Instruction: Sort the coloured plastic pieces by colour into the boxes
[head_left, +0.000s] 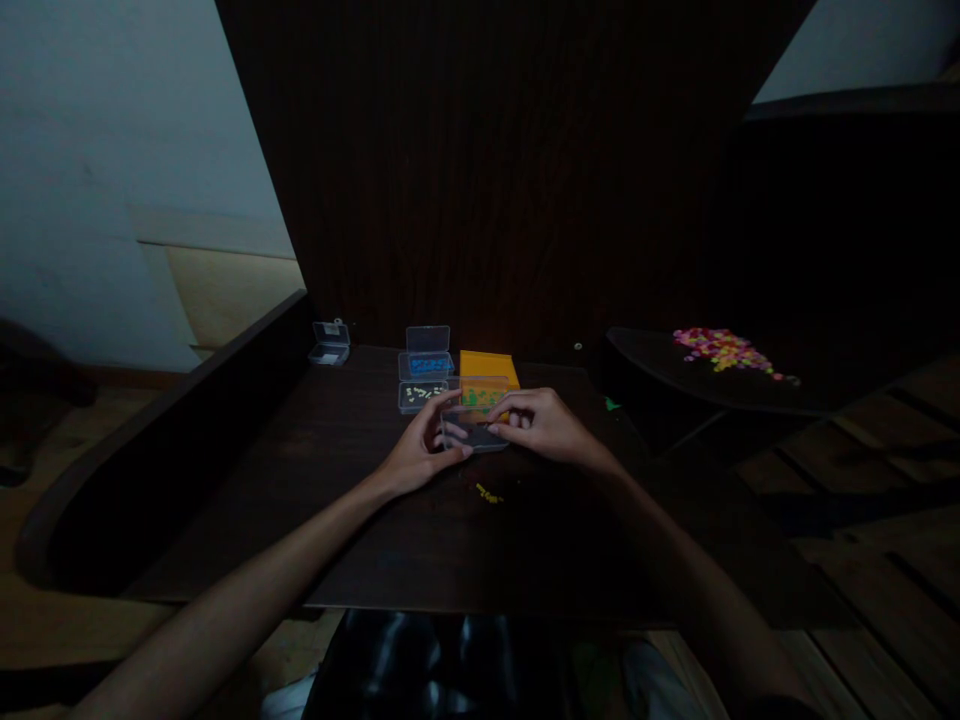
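Note:
My left hand [425,440] grips the left side of a clear plastic box [487,437] with its lid raised, thumb along the near edge. At the box's right side is my right hand [541,425], its fingers pinched together over the opening; whatever they hold, if anything, is too small to make out. Green pieces [484,398] show through the clear lid. Just in front of the box lie several small yellow pieces [490,494] on the dark table [360,550].
Behind my left hand stand an open clear box of pale pieces [422,394] and one of blue pieces [430,366]. An orange tray [486,362] lies beside them. A small open case [330,345] sits far left. Colourful pieces [724,350] are heaped on a side shelf [645,350].

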